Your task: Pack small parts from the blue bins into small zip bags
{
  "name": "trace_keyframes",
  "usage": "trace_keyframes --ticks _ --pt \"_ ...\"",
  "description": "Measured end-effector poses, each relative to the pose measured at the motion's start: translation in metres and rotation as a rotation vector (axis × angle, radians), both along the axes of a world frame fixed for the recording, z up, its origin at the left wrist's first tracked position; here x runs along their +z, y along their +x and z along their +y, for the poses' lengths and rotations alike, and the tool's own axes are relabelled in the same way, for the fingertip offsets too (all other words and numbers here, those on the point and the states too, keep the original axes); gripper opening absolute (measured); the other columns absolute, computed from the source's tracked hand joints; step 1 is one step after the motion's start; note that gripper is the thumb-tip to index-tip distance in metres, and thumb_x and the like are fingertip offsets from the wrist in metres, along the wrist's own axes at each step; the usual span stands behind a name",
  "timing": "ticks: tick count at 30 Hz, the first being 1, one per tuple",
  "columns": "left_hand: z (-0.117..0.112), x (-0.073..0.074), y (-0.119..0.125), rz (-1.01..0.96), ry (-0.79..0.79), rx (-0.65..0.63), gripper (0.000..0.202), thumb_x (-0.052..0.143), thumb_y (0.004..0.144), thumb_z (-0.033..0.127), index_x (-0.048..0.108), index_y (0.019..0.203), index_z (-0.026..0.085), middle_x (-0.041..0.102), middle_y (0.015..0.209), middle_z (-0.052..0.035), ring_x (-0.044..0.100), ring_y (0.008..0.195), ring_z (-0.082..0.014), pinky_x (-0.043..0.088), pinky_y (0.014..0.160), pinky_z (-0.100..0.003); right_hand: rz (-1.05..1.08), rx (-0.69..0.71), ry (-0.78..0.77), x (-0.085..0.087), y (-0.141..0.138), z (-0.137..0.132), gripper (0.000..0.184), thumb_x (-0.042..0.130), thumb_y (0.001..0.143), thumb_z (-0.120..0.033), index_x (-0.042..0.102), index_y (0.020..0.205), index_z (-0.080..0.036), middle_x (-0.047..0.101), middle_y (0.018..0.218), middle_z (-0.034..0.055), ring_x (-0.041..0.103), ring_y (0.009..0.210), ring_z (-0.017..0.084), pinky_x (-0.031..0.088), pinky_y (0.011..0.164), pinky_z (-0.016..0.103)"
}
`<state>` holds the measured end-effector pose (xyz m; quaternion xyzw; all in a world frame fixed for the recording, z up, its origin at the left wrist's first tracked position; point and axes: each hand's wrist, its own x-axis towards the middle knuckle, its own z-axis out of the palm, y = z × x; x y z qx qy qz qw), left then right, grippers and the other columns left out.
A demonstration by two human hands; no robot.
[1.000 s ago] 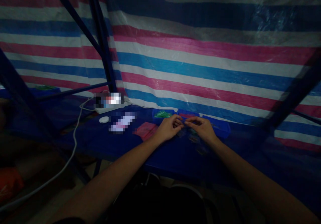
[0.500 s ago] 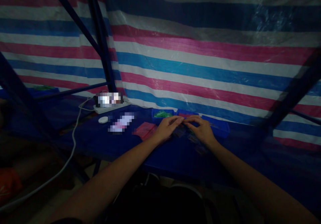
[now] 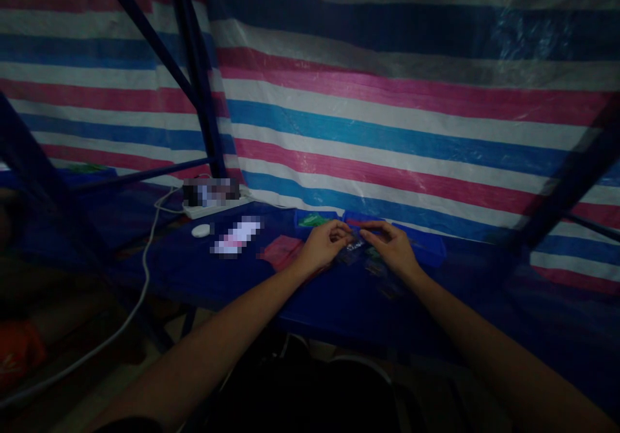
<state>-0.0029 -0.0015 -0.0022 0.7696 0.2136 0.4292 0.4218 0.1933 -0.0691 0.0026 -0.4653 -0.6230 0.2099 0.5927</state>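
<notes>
At the far left, an orange object (image 3: 17, 355) sits low in the shadow, and a white cable (image 3: 144, 284) climbs to a white power strip (image 3: 213, 208) at the far edge of the blue counter (image 3: 339, 307). Nearer the edge lie a round white puck (image 3: 201, 230), a blurred flat object (image 3: 237, 237) and a pink packet (image 3: 283, 252), the packet just beside the left hand (image 3: 323, 245). That hand and the right hand (image 3: 391, 247) both hold a narrow grip, their fingertips curled toward each other above a small shiny packet (image 3: 356, 244). It is too dark to tell whether either hand holds it. Small dark packets (image 3: 375, 268) lie scattered just below the right hand. Along the far edge stand a blue tray with a green item (image 3: 310, 221), a red-lined tray (image 3: 363, 216) and another blue tray (image 3: 426, 251). A striped tarp (image 3: 387, 136) hangs behind.
</notes>
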Motion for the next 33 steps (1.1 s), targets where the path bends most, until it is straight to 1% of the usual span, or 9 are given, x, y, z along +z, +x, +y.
trace_keyframes --ticks 2,4,8,14,21,24,27,31,33 --pt "-0.004 -0.001 0.000 0.047 0.007 -0.036 0.025 0.071 0.087 0.028 0.062 0.108 0.018 0.074 0.090 -0.0053 0.071 0.079 -0.0165 0.053 0.071 -0.026 0.027 0.074 -0.066 -0.001 0.002 0.002 0.039 0.078 0.078 -0.048 0.075 0.108 -0.023 0.076 0.111 0.0075 0.072 0.099 0.025 0.056 0.090 0.038" --pt "-0.007 -0.001 0.000 0.086 0.001 -0.042 0.028 0.071 0.086 0.027 0.060 0.110 0.019 0.075 0.090 -0.0050 0.071 0.078 -0.0166 0.052 0.068 -0.026 0.025 0.115 -0.124 -0.003 0.004 0.004 0.037 0.080 0.077 -0.047 0.077 0.103 -0.022 0.078 0.105 0.0079 0.073 0.095 0.025 0.057 0.088 0.038" --pt "-0.009 0.001 0.000 0.070 0.015 0.000 0.031 0.071 0.087 0.026 0.056 0.114 0.019 0.076 0.092 -0.0053 0.072 0.080 -0.0174 0.053 0.069 -0.027 0.072 0.088 -0.135 -0.006 0.006 0.008 0.036 0.084 0.072 -0.046 0.077 0.097 -0.020 0.078 0.092 0.0069 0.073 0.085 0.023 0.057 0.080 0.035" --pt "-0.010 0.006 -0.002 0.002 0.054 0.096 0.036 0.071 0.086 0.024 0.054 0.116 0.019 0.076 0.093 -0.0050 0.072 0.082 -0.0174 0.054 0.076 -0.029 0.133 0.125 -0.202 -0.008 0.006 0.007 0.039 0.086 0.069 -0.043 0.076 0.098 -0.020 0.078 0.092 0.0071 0.073 0.084 0.022 0.056 0.079 0.034" --pt "-0.012 0.010 -0.002 0.016 0.160 0.131 0.022 0.071 0.087 0.028 0.056 0.101 0.018 0.072 0.090 -0.0040 0.070 0.080 -0.0161 0.053 0.075 -0.028 0.205 0.181 -0.243 -0.011 0.004 0.008 0.038 0.088 0.067 -0.037 0.072 0.097 -0.020 0.077 0.092 0.0057 0.072 0.085 0.020 0.056 0.081 0.033" --pt "-0.013 0.012 -0.003 0.090 0.228 0.182 0.024 0.070 0.089 0.034 0.058 0.103 0.019 0.071 0.091 -0.0039 0.069 0.081 -0.0169 0.053 0.074 -0.029 0.202 0.189 -0.209 -0.011 0.006 0.012 0.037 0.087 0.068 -0.036 0.070 0.096 -0.020 0.075 0.091 0.0044 0.071 0.085 0.019 0.055 0.081 0.032" --pt "-0.013 0.011 -0.005 0.201 0.343 0.207 0.028 0.066 0.092 0.041 0.062 0.109 0.019 0.071 0.097 -0.0058 0.068 0.088 -0.0195 0.053 0.079 -0.032 0.164 0.088 -0.099 -0.006 0.015 0.016 0.033 0.083 0.071 -0.036 0.068 0.095 -0.020 0.072 0.092 0.0041 0.070 0.087 0.019 0.055 0.082 0.033" --pt "-0.009 0.005 -0.007 0.399 0.538 0.162 0.032 0.065 0.092 0.044 0.069 0.111 0.019 0.070 0.113 -0.0095 0.065 0.107 -0.0246 0.050 0.097 -0.039 -0.029 -0.213 0.079 0.004 0.035 0.015 0.026 0.074 0.079 -0.036 0.067 0.099 -0.020 0.072 0.096 0.0062 0.068 0.085 0.021 0.055 0.080 0.035" --pt "-0.006 0.001 -0.007 0.487 0.588 0.124 0.037 0.068 0.089 0.045 0.069 0.116 0.020 0.069 0.120 -0.0096 0.062 0.115 -0.0263 0.047 0.104 -0.040 -0.162 -0.353 0.148 0.008 0.044 0.014 0.026 0.070 0.082 -0.034 0.067 0.104 -0.020 0.072 0.097 0.0066 0.067 0.080 0.021 0.055 0.078 0.036"
